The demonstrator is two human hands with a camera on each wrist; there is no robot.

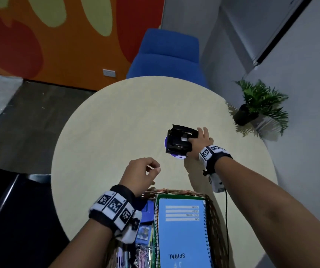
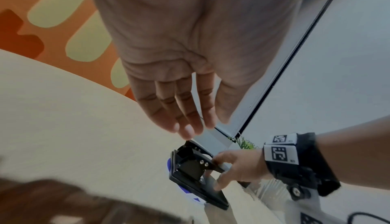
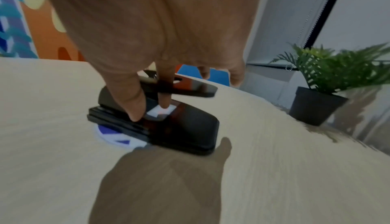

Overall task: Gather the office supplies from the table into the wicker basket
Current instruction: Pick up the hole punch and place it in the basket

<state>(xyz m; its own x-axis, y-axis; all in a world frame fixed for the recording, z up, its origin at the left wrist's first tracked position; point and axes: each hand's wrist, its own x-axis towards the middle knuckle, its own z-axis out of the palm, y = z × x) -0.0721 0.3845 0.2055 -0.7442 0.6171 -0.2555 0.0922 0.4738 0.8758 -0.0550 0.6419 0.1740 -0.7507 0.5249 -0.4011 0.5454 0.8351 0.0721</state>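
Gripping one black hole punch point(image 1: 180, 139) on the table point(image 1: 116, 122), right hand point(image 1: 200, 143) curls round it; a round sticker point(image 3: 115, 136) lies beneath. Left hand point(image 1: 139, 176) hangs loosely curled, empty, above the basket point(image 1: 216, 219). One potted plant point(image 1: 259, 105) stands nearby.

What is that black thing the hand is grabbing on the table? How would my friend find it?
Start at the round pale table and look to its right side, near the potted plant. There the right hand grips a black hole punch, lying partly over a round blue-and-white disc. It is the only black, hinged metal thing on the tabletop.
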